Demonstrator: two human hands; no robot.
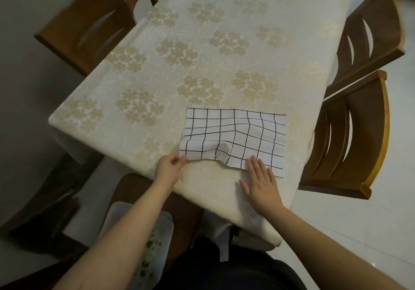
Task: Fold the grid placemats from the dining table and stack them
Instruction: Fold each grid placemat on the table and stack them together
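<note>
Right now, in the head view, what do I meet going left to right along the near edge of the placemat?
Left hand pinching the placemat's near-left corner → raised wrinkle in the grid placemat → right hand flat, fingers on its near edge → wooden chair beside the table.

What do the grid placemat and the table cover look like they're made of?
Grid placemat: probably thin cloth, matte; it creases and buckles near the left hand pinching its corner. Table cover: seemingly embossed vinyl or heavy fabric, with a slight sheen and raised floral texture.

Dim, soft indoor light, brighter on the right floor [370, 233], with wide-angle bending at blurry edges.
</note>
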